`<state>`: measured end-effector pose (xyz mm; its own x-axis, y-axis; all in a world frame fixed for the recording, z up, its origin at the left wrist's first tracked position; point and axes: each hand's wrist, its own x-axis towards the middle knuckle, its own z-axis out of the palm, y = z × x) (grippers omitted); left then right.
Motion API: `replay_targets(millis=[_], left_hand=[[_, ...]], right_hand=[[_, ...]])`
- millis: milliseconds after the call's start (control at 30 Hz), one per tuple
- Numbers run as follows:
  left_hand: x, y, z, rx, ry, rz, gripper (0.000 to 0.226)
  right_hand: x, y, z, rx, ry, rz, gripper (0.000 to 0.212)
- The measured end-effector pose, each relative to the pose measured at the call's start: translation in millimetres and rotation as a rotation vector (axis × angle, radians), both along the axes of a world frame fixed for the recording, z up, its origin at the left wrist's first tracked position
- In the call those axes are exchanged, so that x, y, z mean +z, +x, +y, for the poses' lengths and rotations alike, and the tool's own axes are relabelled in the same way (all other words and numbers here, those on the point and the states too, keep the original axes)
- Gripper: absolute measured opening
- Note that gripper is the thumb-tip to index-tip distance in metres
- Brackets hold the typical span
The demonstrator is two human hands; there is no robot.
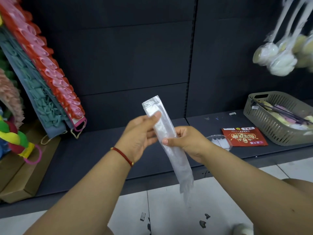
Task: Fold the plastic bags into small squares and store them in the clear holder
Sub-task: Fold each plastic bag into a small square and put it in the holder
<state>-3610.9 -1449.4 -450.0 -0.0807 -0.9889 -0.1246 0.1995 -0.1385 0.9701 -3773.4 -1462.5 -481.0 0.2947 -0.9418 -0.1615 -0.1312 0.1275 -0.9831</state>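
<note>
A clear plastic bag [176,158], folded lengthwise into a long narrow strip, hangs in the air in front of me above a dark shelf. My left hand [140,134] pinches the strip near its upper end, thumb on the front. My right hand [188,141] grips the strip around its middle, and the lower end dangles free over the tiled floor. The clear holder [220,141] sits on the shelf just behind my right hand, with white folded bags inside it.
A red snack packet [243,136] lies beside the holder, and a grey slotted basket [277,121] stands at the right. Colourful scrub mitts [44,78] lean at the left over a cardboard box [25,177]. Packaged sponges [286,55] hang at the upper right.
</note>
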Motion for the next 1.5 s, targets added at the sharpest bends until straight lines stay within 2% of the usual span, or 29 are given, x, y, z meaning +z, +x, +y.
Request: replay_targets(millis=[67,100,233,367,433,533,633,700,767,867,933,1000,1100,1233,1367,1433,1500], left_hand=[[-3.7,-8.5,-1.2,0.096,-0.074,-0.18,0.022],[-5.2,-9.1,-4.0,0.154,-0.105,-0.229,0.018],[0.8,0.6,-14.4,0.303,-0.125,-0.215,0.02],[2.9,18.1,-21.9,0.393,-0.142,-0.189,0.021],[1.2,20.5,-22.2,0.396,-0.165,-0.222,0.022],[0.8,16.6,-20.9,0.369,-0.214,-0.286,0.023],[0.9,7.3,-18.0,0.275,-0.262,-0.381,0.024],[0.5,0.0,-14.1,0.194,-0.282,-0.429,0.022],[1.3,-4.3,-12.1,0.148,-0.3,-0.41,0.021],[3.4,-0.5,-14.9,0.208,-0.274,-0.324,0.022],[3.2,1.6,-15.6,0.195,-0.192,-0.199,0.022],[0.5,-2.3,-12.4,0.09,-0.086,-0.102,0.027],[-11.1,-13.5,-6.6,-0.005,0.018,-0.203,0.037],[-16.5,-14.1,-10.3,0.139,-0.032,-0.258,0.024],[-17.5,-2.0,-15.6,0.155,-0.061,-0.297,0.048],[-19.7,-1.1,-14.6,0.122,-0.06,-0.323,0.051],[-18.6,-4.5,-11.8,0.095,-0.069,-0.33,0.042]], right_hand=[[-1.2,-0.2,-0.1,-0.02,-0.013,0.031,0.022],[-2.3,0.4,0.0,-0.029,-0.016,0.066,0.023],[-13.0,1.0,3.9,-0.003,-0.034,0.285,0.027],[-29.6,-5.7,11.1,0.162,-0.007,0.556,0.029],[-30.1,-10.4,11.5,0.222,0.006,0.602,0.026],[-22.1,-15.0,7.4,0.243,-0.04,0.486,0.03],[-8.6,-11.4,4.7,0.117,-0.094,0.226,0.029],[-3.2,-6.6,3.7,0.016,-0.171,0.157,0.021],[-3.2,-4.9,2.2,-0.047,-0.221,0.173,0.026],[-6.4,-7.7,1.4,-0.048,-0.175,0.194,0.029],[-8.2,-9.7,1.2,-0.055,-0.15,0.206,0.028],[-9.6,-10.3,0.3,-0.086,-0.151,0.17,0.03],[-9.3,-11.2,-1.4,-0.157,-0.138,0.115,0.028],[-10.8,-10.2,-1.2,-0.096,-0.111,0.135,0.035],[-9.5,-9.7,2.6,0.057,-0.056,0.308,0.025],[-7.0,-8.4,3.5,0.047,-0.068,0.206,0.015],[-5.6,-6.9,1.3,-0.056,-0.109,0.085,0.015]])
